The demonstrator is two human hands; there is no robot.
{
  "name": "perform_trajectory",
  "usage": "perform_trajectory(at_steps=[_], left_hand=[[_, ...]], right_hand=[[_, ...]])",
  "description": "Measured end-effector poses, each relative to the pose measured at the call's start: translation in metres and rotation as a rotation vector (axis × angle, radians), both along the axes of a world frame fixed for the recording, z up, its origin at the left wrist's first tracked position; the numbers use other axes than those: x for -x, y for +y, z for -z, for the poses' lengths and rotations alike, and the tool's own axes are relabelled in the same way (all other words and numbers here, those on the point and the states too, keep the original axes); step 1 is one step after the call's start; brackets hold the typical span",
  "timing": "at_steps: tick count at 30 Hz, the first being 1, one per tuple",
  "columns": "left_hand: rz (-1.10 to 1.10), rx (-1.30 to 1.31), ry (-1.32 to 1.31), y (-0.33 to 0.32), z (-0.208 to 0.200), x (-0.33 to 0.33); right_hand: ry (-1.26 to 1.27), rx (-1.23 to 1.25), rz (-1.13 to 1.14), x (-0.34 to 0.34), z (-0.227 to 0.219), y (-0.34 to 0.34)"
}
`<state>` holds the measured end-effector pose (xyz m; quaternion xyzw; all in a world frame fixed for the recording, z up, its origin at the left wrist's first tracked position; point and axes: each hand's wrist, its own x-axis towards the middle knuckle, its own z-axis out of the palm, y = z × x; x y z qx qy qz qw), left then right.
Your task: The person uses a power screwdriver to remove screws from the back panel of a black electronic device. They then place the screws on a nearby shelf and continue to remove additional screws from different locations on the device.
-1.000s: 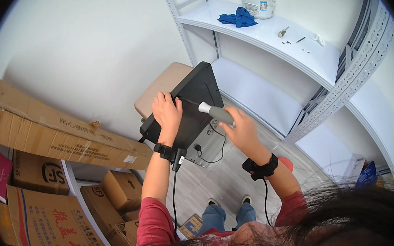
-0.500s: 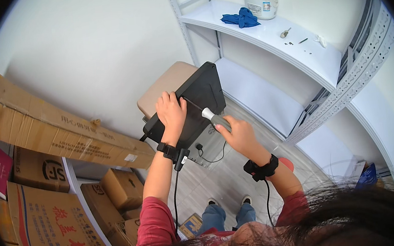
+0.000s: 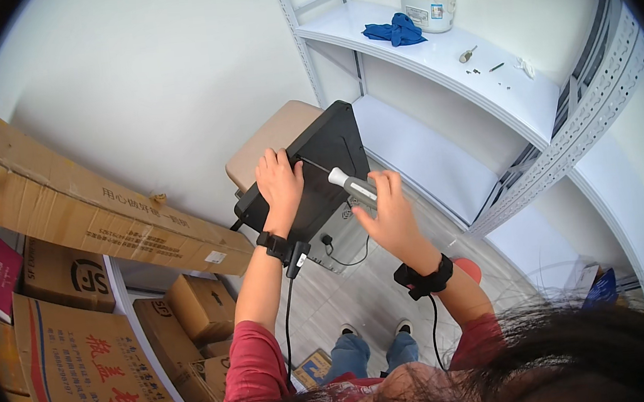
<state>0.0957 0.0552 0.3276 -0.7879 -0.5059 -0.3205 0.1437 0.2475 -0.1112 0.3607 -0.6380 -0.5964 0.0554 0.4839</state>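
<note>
– Fingers first: what does the left hand (image 3: 280, 185) have?
– The rim of a flat, rectangular black panel (image 3: 324, 145). Its fingers curl over the edge in a grasp, the thumb lying on the face. The panel stands tilted beneath them, and a beige padded seat (image 3: 269, 136) shows just beyond.
– And the right hand (image 3: 396, 229)?
– Its fingers are spread, thumb apart, about a grey-handled screwdriver (image 3: 353, 185) with a white collar and slim dark shaft. I cannot tell whether they grip it or only touch it.
– Where does it point?
– Away from the right fingers, toward the left ones; its tip reaches the panel just beside the left thumb.
– Anything farther off?
– Well past the right fingers, on a white shelf (image 3: 432, 55), sit a rounded white lidded cooker (image 3: 429, 8) and a crumpled blue cloth (image 3: 396, 31).
</note>
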Motion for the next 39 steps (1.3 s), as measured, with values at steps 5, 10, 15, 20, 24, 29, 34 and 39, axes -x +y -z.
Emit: perform_trajectory(at_steps=[5,10,15,20,24,29,34,39], left_hand=[[-0.010,0.035,-0.002,0.002,-0.003,0.000],[-0.007,0.033,-0.002,0.000,-0.003,-0.001],[-0.008,0.024,-0.004,-0.001,-0.005,-0.001],[-0.004,0.065,-0.030,0.001,-0.005,0.001],[0.020,0.062,-0.050,0.001,-0.007,0.002],[0.008,0.080,-0.074,-0.001,-0.010,0.002],[-0.004,0.089,-0.066,0.000,-0.009,0.000],[-0.014,0.088,-0.062,0.000,-0.010,0.002]], right_hand=[[-0.218,-0.099,-0.164,-0.006,0.004,-0.002],[-0.324,-0.212,-0.131,-0.001,0.000,0.002],[-0.215,-0.124,-0.127,0.000,-0.010,0.008],[-0.192,-0.032,-0.062,0.004,-0.024,0.013],[-0.058,0.205,-0.015,0.006,-0.038,0.014],[-0.034,0.359,-0.141,-0.006,-0.045,0.004],[-0.294,0.073,-0.038,-0.005,-0.040,0.005],[-0.237,0.099,0.107,0.011,-0.037,0.011]])
